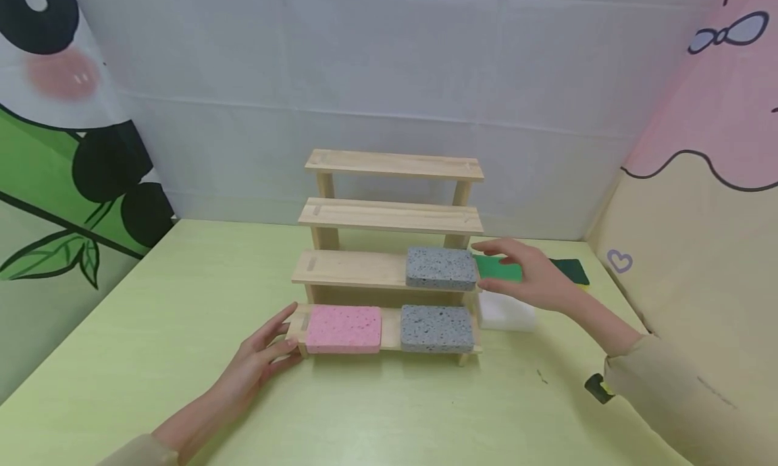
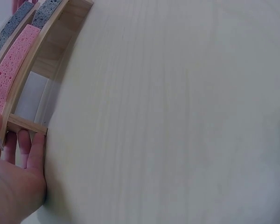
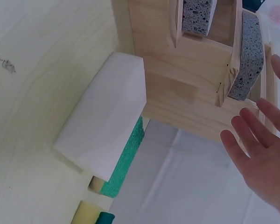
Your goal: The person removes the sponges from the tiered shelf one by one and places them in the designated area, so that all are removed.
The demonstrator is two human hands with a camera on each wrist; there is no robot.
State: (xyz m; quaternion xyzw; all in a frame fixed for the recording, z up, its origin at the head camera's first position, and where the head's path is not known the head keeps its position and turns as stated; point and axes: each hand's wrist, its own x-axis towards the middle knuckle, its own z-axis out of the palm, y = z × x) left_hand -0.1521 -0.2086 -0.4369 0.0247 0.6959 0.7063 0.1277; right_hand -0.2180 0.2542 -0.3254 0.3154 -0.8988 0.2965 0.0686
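A stepped wooden rack (image 1: 355, 267) stands on the table. On its lowest tier lie a pink sponge (image 1: 344, 329) at left and a speckled grey sponge (image 1: 436, 329) at right. Another grey sponge (image 1: 440, 267) sits on the right end of the second tier, slightly past the plank's end. My left hand (image 1: 263, 351) touches the left end of the lowest tier, its fingers extended against the side leg (image 2: 25, 123). Beside the upper grey sponge, my right hand (image 1: 535, 273) has thumb and fingers spread apart, with nothing between them.
Right of the rack lie a white sponge block (image 1: 507, 313), a green scouring sponge (image 1: 498, 268) and a dark green one (image 1: 570, 271). A small dark and yellow piece (image 1: 600, 388) shows by the right sleeve. A grey-white sheet (image 1: 389, 61) hangs behind the rack.
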